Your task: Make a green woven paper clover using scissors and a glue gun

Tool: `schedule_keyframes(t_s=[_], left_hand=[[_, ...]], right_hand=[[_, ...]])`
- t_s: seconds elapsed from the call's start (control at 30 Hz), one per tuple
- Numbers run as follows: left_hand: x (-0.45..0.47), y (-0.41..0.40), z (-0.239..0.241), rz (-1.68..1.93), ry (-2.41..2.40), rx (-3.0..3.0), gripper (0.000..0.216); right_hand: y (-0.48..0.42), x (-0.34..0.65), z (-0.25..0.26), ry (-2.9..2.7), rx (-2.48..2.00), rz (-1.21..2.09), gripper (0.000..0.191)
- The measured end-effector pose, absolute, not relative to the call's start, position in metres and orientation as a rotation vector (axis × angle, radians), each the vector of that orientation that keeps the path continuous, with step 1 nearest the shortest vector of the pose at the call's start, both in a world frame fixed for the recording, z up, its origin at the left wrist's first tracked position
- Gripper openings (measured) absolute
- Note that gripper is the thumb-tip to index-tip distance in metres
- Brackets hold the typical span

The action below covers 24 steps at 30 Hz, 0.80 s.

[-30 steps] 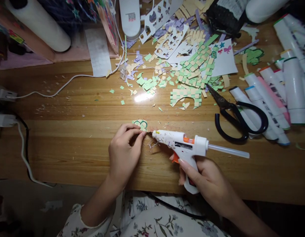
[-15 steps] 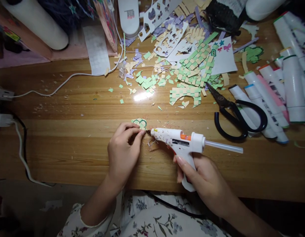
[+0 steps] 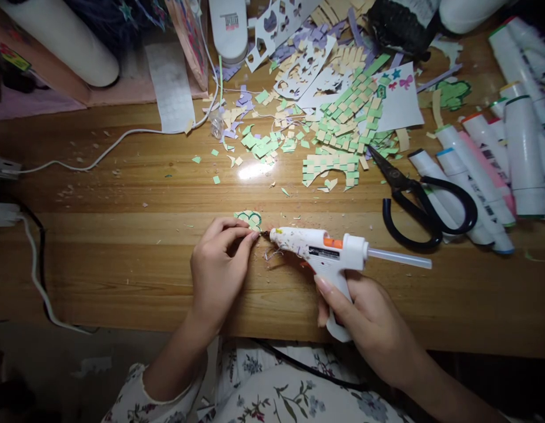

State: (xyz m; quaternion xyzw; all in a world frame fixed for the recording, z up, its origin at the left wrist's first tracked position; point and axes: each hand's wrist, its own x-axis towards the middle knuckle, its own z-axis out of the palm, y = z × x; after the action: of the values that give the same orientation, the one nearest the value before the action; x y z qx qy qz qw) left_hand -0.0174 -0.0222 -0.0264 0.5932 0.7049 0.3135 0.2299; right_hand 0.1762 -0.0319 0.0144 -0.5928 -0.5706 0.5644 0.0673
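My right hand (image 3: 364,320) grips the handle of a white glue gun (image 3: 325,252), a clear glue stick jutting from its back. The gun's nozzle points left, right at the fingertips of my left hand (image 3: 219,267). That hand is pinched closed on a small thing I cannot make out, just below a small green paper cut-out (image 3: 250,218) lying on the wooden table (image 3: 122,258).
Black scissors (image 3: 420,202) lie to the right of the gun, beside several white markers (image 3: 488,164). A heap of green, cream and purple paper scraps (image 3: 325,123) covers the far middle. White cables (image 3: 100,154) run along the left. A white roll (image 3: 64,41) sits far left.
The glue gun and my right hand have shifted slightly left, bringing the nozzle closer to my left fingertips. My left hand has stayed in place.
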Motion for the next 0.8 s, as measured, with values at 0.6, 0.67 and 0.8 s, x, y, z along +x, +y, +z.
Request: schedule_keyframes(t_s=[0.6,0.67,0.8], left_hand=[[-0.0170,-0.0216,-0.0261,0.866,1.941,1.610,0.007],[-0.0169,-0.0214,-0.0260,0.863,1.942,1.608,0.007],[-0.0172,-0.0214,-0.0258,0.868,1.937,1.621,0.007]], right_hand=[[-0.0348,0.1783,0.0082,-1.747,-1.717,1.679,0.050],[-0.0347,0.1784,0.0090,-1.749,-1.719,1.675,0.050],[-0.0350,0.1776,0.0105,-1.698,-1.746,1.722,0.049]])
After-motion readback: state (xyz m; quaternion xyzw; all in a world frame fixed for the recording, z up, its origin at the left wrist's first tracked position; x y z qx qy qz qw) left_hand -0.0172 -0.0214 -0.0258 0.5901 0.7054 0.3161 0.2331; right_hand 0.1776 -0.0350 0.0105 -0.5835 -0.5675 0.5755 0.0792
